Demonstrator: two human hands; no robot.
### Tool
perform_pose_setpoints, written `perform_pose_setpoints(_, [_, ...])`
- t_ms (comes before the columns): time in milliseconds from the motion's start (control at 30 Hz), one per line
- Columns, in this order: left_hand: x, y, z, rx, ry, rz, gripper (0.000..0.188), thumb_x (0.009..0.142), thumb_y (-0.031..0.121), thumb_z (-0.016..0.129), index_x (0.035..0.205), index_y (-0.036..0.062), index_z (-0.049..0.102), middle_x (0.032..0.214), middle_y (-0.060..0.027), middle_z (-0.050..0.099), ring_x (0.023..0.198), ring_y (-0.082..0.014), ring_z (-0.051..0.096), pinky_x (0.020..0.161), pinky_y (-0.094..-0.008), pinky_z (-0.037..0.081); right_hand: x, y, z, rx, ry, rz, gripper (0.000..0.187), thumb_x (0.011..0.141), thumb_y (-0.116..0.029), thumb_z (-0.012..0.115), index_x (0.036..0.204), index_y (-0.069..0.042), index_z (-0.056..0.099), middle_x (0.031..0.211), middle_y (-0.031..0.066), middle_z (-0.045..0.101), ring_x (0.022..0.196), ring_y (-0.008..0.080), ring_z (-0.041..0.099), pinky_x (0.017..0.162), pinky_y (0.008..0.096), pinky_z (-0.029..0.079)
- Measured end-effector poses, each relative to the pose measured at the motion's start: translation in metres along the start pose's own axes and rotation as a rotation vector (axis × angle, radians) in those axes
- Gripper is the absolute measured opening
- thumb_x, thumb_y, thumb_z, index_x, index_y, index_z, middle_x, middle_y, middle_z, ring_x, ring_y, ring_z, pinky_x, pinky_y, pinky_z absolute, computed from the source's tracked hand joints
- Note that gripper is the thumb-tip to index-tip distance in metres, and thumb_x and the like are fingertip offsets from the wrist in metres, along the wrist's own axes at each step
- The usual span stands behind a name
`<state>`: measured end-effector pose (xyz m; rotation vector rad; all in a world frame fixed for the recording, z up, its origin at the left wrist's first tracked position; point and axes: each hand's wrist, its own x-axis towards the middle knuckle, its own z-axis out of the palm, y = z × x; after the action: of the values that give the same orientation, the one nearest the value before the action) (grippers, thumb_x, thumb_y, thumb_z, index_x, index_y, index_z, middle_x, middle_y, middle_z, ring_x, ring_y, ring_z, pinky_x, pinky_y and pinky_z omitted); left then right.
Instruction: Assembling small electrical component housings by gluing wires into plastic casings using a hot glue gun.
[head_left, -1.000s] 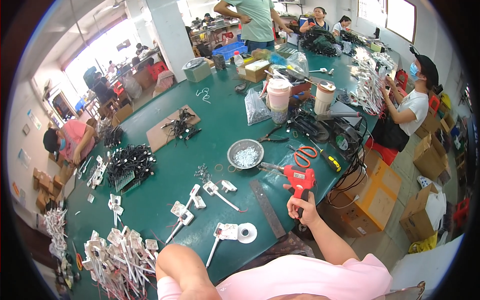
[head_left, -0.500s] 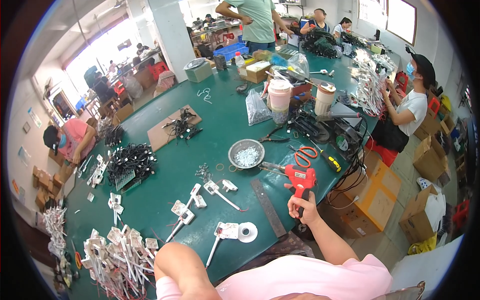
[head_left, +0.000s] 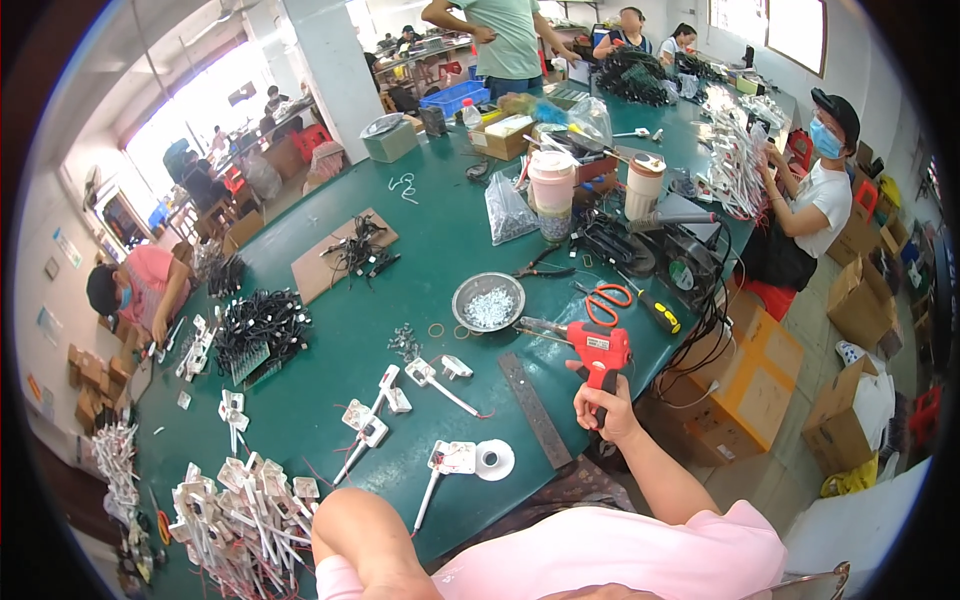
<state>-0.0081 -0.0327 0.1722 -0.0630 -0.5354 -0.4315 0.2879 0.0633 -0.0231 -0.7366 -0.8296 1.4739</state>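
Observation:
My right hand point(head_left: 604, 405) is wrapped round the black handle of a red soldering gun point(head_left: 598, 348), its metal tip pointing left beside a round metal bowl point(head_left: 458, 318) of small white pieces point(head_left: 490, 308). My left arm point(head_left: 358, 530) is bent at the lower edge and its hand is out of sight. In front of me lies an opened white housing point(head_left: 455, 458) with a round white disc point(head_left: 495, 460) and a white stem. More such white parts point(head_left: 366, 430) with red wires lie beyond it. A dark flat bar point(head_left: 535, 410) rests between the disc and my right hand.
A heap of white stemmed parts point(head_left: 240, 520) fills the near left. Black cables point(head_left: 268, 330) lie behind it. Orange-handled scissors point(head_left: 606, 305), pliers point(head_left: 545, 267), a yellow-black screwdriver point(head_left: 660, 315) and a black fan-like device point(head_left: 688, 268) sit to the right. Co-workers sit or stand around the green table point(head_left: 420, 240).
The view has shifted slightly. My right hand keeps the soldering gun in nearly the same place. The person at the far left has raised their hands a little over some parts.

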Motion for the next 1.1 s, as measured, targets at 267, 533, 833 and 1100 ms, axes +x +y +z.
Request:
perform_pose_setpoints(267, [0.015,0.004,0.019,-0.311,0.149,0.074,0.049,0.076,0.02,0.059,0.11,-0.0148,0.055,0.114,-0.0277,0.058,0.1,-0.0377,0.057,0.086,-0.0476,0.048,-0.001,0.0,-0.002,0.023,0.007,0.012,0.055,0.079,-0.01,0.058,0.127,0.011,0.042,0.059,0.0113,0.056,0.037,0.0116,0.043,0.039,0.0263,0.037])
perform_pose_setpoints(533, [0.008,0.021,-0.001,-0.804,0.116,-0.247,0.038,0.078,0.021,0.057,0.103,-0.0083,0.054,0.105,-0.0221,0.055,0.096,-0.0342,0.055,0.087,-0.0472,0.045,-0.001,-0.002,0.003,0.041,0.011,0.013,0.054,0.078,-0.009,0.058,0.127,0.01,0.043,0.058,0.0119,0.056,0.037,0.0117,0.043,0.04,0.0261,0.037])
perform_pose_setpoints(833, [0.002,0.052,-0.024,-1.414,0.049,-0.691,0.025,0.081,0.022,0.054,0.093,0.0001,0.052,0.093,-0.0148,0.052,0.09,-0.0296,0.052,0.088,-0.0467,0.041,-0.003,-0.003,0.001,0.045,0.014,0.015,0.054,0.078,-0.009,0.058,0.127,0.009,0.044,0.059,0.0116,0.056,0.038,0.0115,0.043,0.04,0.026,0.037])
perform_pose_setpoints(1100, [-0.02,0.059,-0.043,-1.937,-0.021,-1.11,0.016,0.083,0.023,0.051,0.085,0.0076,0.05,0.082,-0.0084,0.048,0.086,-0.0256,0.049,0.09,-0.0462,0.038,-0.004,-0.001,0.0,0.063,0.017,0.008,0.052,0.079,-0.008,0.059,0.127,0.009,0.045,0.059,0.0114,0.056,0.037,0.0116,0.043,0.04,0.0259,0.037])
